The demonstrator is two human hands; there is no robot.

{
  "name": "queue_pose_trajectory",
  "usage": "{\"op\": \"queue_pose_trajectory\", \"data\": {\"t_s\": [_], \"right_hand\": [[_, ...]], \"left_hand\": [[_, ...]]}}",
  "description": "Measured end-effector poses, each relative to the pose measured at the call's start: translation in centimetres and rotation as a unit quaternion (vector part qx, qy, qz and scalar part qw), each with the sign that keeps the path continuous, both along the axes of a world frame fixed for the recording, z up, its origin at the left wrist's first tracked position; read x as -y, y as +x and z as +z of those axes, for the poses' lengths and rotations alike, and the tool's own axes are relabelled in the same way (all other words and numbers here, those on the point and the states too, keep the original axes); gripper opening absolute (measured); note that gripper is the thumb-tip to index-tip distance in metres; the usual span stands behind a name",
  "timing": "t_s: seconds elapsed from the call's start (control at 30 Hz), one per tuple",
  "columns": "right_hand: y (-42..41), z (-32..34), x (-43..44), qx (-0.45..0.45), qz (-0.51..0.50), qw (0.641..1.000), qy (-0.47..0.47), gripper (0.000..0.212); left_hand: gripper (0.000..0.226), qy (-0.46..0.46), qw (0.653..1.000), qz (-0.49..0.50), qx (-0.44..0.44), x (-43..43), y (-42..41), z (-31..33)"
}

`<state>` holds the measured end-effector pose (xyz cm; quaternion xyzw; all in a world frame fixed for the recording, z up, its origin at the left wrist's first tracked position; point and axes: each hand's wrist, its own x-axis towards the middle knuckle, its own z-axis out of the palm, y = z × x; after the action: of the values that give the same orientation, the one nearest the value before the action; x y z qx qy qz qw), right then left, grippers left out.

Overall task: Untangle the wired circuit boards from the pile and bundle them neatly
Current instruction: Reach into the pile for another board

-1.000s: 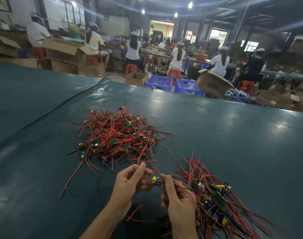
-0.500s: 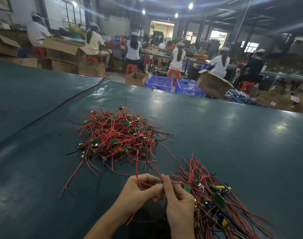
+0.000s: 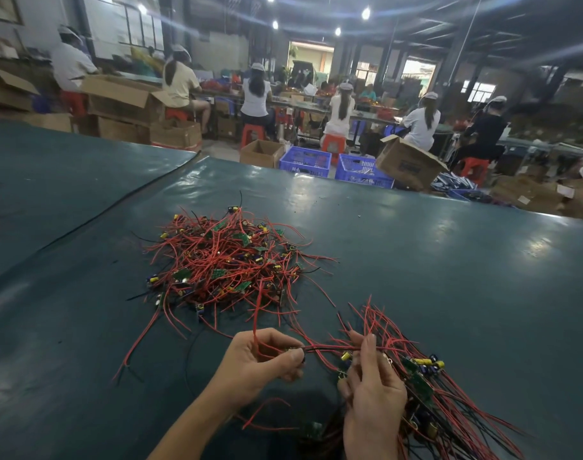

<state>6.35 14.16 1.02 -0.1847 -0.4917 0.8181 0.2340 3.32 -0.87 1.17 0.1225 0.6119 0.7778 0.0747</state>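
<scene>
1. Left hand [image 3: 260, 363]: the fingers [image 3: 291, 355] are curled in, with thumb and forefinger clamped on one end of a single wired board [image 3: 333, 347]. A red lead loops up out of the same grip.
2. Right hand [image 3: 373, 403]: the fingers point upward, tips closed on the far end of that board's red and black leads. We cannot tell whether the lower fingers also grip anything under the palm.
3. The leads run roughly level from one hand to the other, lifted clear of the desk [image 3: 449, 277].
4. We note the bundle [image 3: 449, 396] just right of the right hand and partly beneath it. Its wires lie side by side and fan toward the near right corner. Green boards and yellow and blue parts cluster at the end by the hand.
5. Farther out, ahead of the left hand, sits the pile [image 3: 227, 263], a tangled heap of red wire, green boards and yellow-capped parts. Loose red leads trail from it toward the left hand, and a few strays cross the gap to the bundle.
6. The desk has a dark teal, glossy covering that catches the ceiling lights. A seam runs diagonally across its left side.
7. Past the far edge we see two blue crates [image 3: 305, 161] and open cardboard boxes [image 3: 262, 153]. A row of people [image 3: 341, 107] sits on red stools, backs to us.
</scene>
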Motion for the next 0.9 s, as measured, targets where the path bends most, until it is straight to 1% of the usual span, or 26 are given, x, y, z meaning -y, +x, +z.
{"op": "queue_pose_trajectory", "data": {"t_s": [0.03, 0.1, 0.17, 0.2, 0.23, 0.27, 0.3, 0.4, 0.47, 0.53, 0.63, 0.7, 0.8, 0.83, 0.87, 0.9], "right_hand": [[0.0, -0.2, 0.4, 0.001, 0.005, 1.0, 0.028, 0.023], [0.1, -0.8, 1.5, -0.006, 0.03, 0.993, 0.118, 0.017], [-0.2, -1.5, 2.5, -0.024, 0.047, 0.979, 0.195, 0.031], [-0.1, -1.5, 2.8, -0.021, 0.049, 0.977, 0.208, 0.032], [-0.1, -1.3, 2.8, -0.016, 0.05, 0.978, 0.202, 0.026], [0.0, -1.1, 2.7, -0.011, 0.05, 0.982, 0.18, 0.017], [0.1, -1.0, 2.3, -0.002, 0.041, 0.988, 0.147, 0.014], [-0.1, -0.8, 0.5, 0.007, -0.004, 0.999, 0.042, 0.021], [0.0, -0.6, 0.1, -0.003, -0.013, 1.0, 0.005, 0.023], [0.1, -0.3, 0.2, -0.02, -0.007, 1.0, 0.003, 0.022], [0.2, -0.1, 0.6, -0.037, 0.025, 0.999, 0.011, 0.024], [0.3, -0.1, 0.8, -0.052, 0.057, 0.997, -0.002, 0.034], [0.5, -0.2, 0.7, -0.058, 0.096, 0.993, -0.044, 0.065], [0.5, -0.3, 0.7, -0.054, 0.109, 0.992, -0.043, 0.07], [0.6, -0.3, 0.7, -0.046, 0.119, 0.992, -0.026, 0.07], [0.6, -0.4, 0.8, -0.033, 0.125, 0.992, 0.003, 0.064]], "left_hand": [[0.02, -0.004, 1.0, 0.003, -0.001, -0.1, 0.0, 0.0], [0.023, -0.015, 1.0, 0.001, -0.009, -0.3, 0.0, -0.1], [0.023, -0.025, 0.999, -0.012, -0.018, -0.4, 0.2, 0.1], [0.021, -0.028, 0.999, -0.019, -0.02, -0.5, 0.3, 0.1], [0.02, -0.03, 0.999, -0.023, -0.019, -0.4, 0.4, 0.2], [0.02, -0.03, 0.999, -0.026, -0.017, -0.4, 0.4, 0.3], [0.02, -0.027, 0.999, -0.027, -0.014, -0.3, 0.5, 0.5], [0.021, -0.009, 1.0, -0.016, -0.001, -0.1, 0.2, 0.8], [0.018, 0.004, 1.0, 0.0, 0.004, 0.1, 0.0, 0.8], [0.013, 0.029, 0.999, 0.025, 0.022, 0.1, -0.1, 0.6], [0.019, 0.101, 0.99, 0.059, 0.08, 0.0, -0.4, 0.4], [0.017, 0.159, 0.976, 0.077, 0.124, 0.1, -0.7, 0.4], [0.023, 0.218, 0.957, 0.088, 0.17, 0.4, -1.0, 0.5], [0.027, 0.223, 0.955, 0.083, 0.175, 0.5, -1.0, 0.5], [0.032, 0.221, 0.956, 0.071, 0.177, 0.6, -0.9, 0.6], [0.035, 0.213, 0.96, 0.053, 0.177, 0.6, -0.8, 0.8]]}}
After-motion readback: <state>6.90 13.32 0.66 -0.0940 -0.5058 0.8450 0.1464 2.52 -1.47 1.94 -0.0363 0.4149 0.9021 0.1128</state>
